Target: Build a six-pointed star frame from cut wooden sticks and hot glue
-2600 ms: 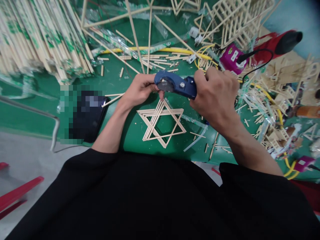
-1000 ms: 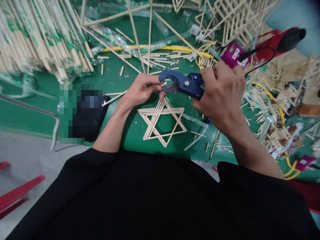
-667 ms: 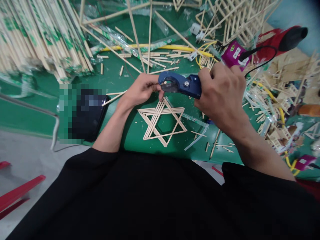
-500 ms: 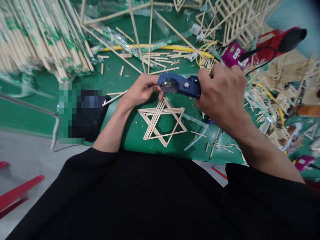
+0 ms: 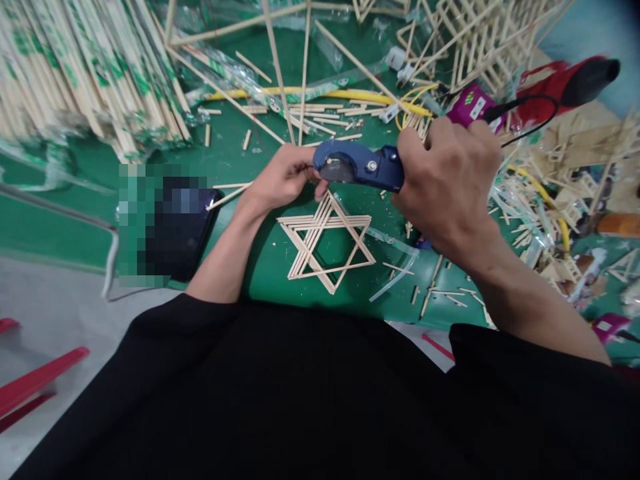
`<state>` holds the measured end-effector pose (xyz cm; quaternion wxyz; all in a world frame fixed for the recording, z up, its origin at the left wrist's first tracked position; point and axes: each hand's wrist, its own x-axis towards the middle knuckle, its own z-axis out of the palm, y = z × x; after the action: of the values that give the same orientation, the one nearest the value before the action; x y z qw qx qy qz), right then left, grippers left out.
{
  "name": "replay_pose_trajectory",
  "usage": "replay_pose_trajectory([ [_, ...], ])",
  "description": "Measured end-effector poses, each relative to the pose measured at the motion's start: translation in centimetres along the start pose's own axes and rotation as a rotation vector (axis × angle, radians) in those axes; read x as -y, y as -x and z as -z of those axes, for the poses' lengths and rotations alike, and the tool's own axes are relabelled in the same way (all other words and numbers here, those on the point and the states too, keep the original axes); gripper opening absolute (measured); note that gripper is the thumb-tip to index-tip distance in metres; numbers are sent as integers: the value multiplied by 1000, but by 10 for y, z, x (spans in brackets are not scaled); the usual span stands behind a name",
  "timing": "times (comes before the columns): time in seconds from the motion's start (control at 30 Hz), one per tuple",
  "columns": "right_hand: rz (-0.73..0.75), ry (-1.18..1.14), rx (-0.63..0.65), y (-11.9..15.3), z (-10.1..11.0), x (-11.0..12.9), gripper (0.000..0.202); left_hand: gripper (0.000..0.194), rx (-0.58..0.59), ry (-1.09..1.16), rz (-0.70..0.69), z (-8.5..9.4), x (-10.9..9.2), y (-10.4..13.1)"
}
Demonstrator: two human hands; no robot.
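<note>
- A person in a black top works with two hands over a green desk (image 5: 263, 280), seen from above.
- The right hand (image 5: 450, 163) grasps the handle of a blue pipe cutter (image 5: 383, 167), its curved head pointing left.
- The left hand (image 5: 287, 177) pinches thin wooden sticks (image 5: 227, 197), which stick out to the left beyond the wrist; its fingertips are just beside the cutter's head, partly hidden.
- Directly below the cutter, a six-pointed star of wooden sticks (image 5: 311, 235) lies flat on the desk.
- Left of the left forearm is a dark device (image 5: 193, 233), partly pixelated.
- At upper left lie many plastic-wrapped chopsticks (image 5: 100, 73).
- Toward the upper right are a yellow cable (image 5: 360, 95), a purple socket block (image 5: 473, 107) and a red hair dryer (image 5: 563, 83).
</note>
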<state>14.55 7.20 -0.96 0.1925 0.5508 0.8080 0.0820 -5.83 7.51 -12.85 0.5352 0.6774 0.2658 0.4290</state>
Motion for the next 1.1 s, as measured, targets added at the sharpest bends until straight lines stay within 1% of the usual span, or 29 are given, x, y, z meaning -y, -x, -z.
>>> replay_pose_trajectory([
  [0.17,-33,38,32,-2,-4,1,34,24,20,-4,-5,0,-1,-1],
  [0.3,-5,-20,-34,-1,-4,0,35,26,8,-22,48,0,2,1],
  [0.37,4,-11,-44,0,-4,0,33,25,-7,-24,76,0,2,1],
  [0.47,-11,23,36,1,-4,2,31,24,-28,-49,72,0,0,2],
  [0.53,-31,19,80,2,-5,2,30,25,-15,-73,52,0,0,2],
  [0.57,-46,10,77,2,-7,2,30,26,-11,-74,39,-1,0,1],
  [0.73,-206,-50,-44,-1,-11,-9,30,31,-15,15,34,-5,2,-2],
  [0.8,-247,-88,-49,-1,-10,-13,30,30,-30,29,26,-5,-7,-1],
  [0.87,-242,-121,-29,1,-9,-16,33,23,-65,2,22,0,-25,2],
  [0.9,-228,-135,-21,3,-10,-17,35,21,-111,-11,23,4,-37,4],
  [0.93,-205,-151,-20,5,-11,-17,38,18,-160,-76,82,10,-50,8],
  [1.0,-159,-199,-38,10,-14,-18,41,12,-231,-166,110,24,-72,18],
  [1.03,-140,-227,-50,13,-16,-18,43,11,-267,-337,143,32,-79,24],
  [1.07,-125,-254,-58,15,-19,-18,44,14,-271,-517,178,40,-82,31],
  [1.1,-117,-278,-65,16,-20,-18,45,21,-262,-635,230,47,-83,37],
])
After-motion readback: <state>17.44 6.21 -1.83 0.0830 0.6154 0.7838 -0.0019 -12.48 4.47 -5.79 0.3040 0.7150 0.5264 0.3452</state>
